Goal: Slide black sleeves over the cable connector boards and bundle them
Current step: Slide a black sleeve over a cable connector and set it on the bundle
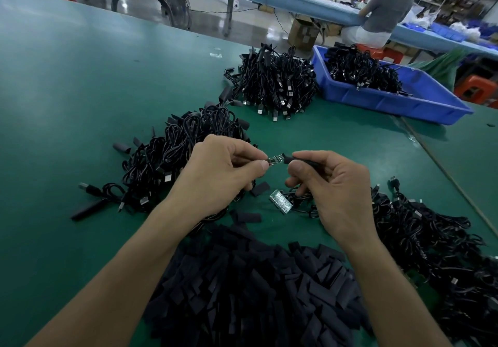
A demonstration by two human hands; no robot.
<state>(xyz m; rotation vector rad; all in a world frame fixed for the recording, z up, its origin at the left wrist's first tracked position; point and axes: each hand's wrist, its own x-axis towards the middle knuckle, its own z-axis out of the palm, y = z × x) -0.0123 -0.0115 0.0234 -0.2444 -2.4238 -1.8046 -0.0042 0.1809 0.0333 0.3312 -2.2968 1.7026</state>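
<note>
Above mid-table, a small connector board (273, 159) is pinched at its left end between thumb and forefinger of the left hand (223, 171). What looks like a black sleeve (295, 161) is gripped between thumb and forefinger of the right hand (334, 185), its mouth right at the board's pinned end. Whether it is already started over the pins cannot be told. The other fingers of both hands are curled.

Handling, as judged: the board is light, stiff and thin. Bare pins and components are likely snag points, so it is best held by the edges. The sleeve is light, soft and easily flattened, so it is best pinched at the sides to keep the mouth from collapsing.

A second bare board (280, 201) is lying on the green table (67, 104) just below the hands. Sleeve stock (256, 292) is heaped nearest the person. Coiled cables are stacked in a left cable pile (175, 152), rear cable pile (277, 85) and right cable pile (420, 239).

Containers: one blue bin (390, 101), far right, is part-filled with black cable bundles (361, 71). Whether these are sleeved cannot be told.
</note>
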